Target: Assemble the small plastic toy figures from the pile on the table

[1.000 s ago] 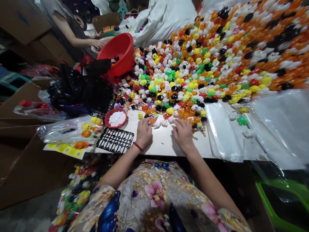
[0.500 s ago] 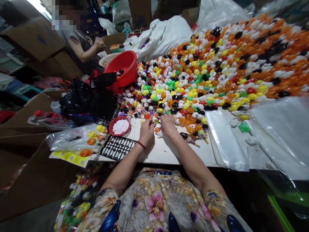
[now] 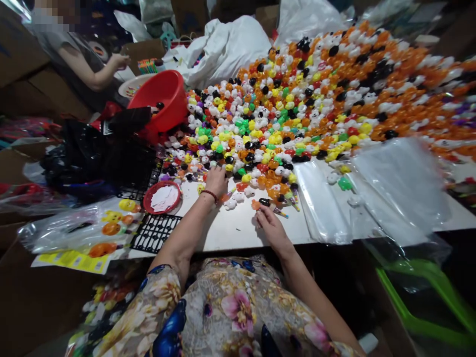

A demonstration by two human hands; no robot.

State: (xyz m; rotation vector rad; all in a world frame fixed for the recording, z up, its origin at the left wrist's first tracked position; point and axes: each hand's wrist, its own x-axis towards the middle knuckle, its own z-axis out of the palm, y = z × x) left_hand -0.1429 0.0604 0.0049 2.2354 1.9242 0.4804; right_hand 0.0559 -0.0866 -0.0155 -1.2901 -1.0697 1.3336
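Note:
My right hand [image 3: 273,225] is over the white tabletop [image 3: 223,230], its thumb and fingers pinched on a small orange plastic figure [image 3: 255,204]. Just beyond it lie a black figure [image 3: 264,202] and several pen-like sticks with colourful ends. My left hand [image 3: 216,181], with a red bead bracelet at the wrist, reaches to the near edge of the heap of small plastic figures [image 3: 256,136]. Its fingers are bent down among them, and what they grip is hidden. White figures [image 3: 235,199] lie between my two hands.
A red basket of white paper slips [image 3: 162,197] and a black grid tray [image 3: 155,233] are on the left. Behind them stands a tilted red basin [image 3: 163,101]. Clear plastic bags [image 3: 322,201] lie to the right. Another person [image 3: 84,64] works at the far left.
My right hand has come back and to the right, away from the heap, with an orange figure in it. My left hand has shifted slightly forward into the heap. The view has turned right.

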